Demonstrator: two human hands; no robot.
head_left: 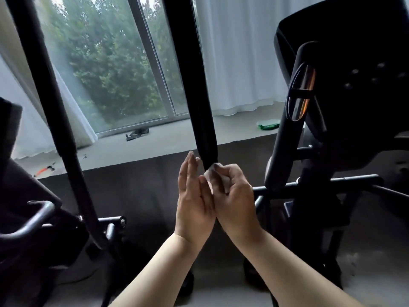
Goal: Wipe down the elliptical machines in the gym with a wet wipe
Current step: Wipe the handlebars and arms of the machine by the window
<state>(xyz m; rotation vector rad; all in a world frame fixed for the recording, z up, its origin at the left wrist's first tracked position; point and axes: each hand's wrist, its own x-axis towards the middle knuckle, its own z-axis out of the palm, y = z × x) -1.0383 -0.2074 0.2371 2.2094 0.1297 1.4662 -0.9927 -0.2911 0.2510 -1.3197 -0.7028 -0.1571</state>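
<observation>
A black elliptical handlebar [194, 85] runs down the middle of the view. My right hand [234, 196] grips a dirty, greyed wet wipe [213, 176] wrapped round the bar's lower part. My left hand [192, 196] stands beside it with straight fingers, palm turned toward the bar and touching the right hand at the base. The bar below the hands is hidden. A second black handlebar [55, 120] slopes down on the left. The machine's black console and column [332, 96] stand on the right.
A grey window sill [168, 140] runs behind the bars with a small dark object [137, 134], a green packet [267, 125] and an orange-handled item [44, 170] on it. White curtains hang at both sides. Another machine's frame [28, 218] is at the left.
</observation>
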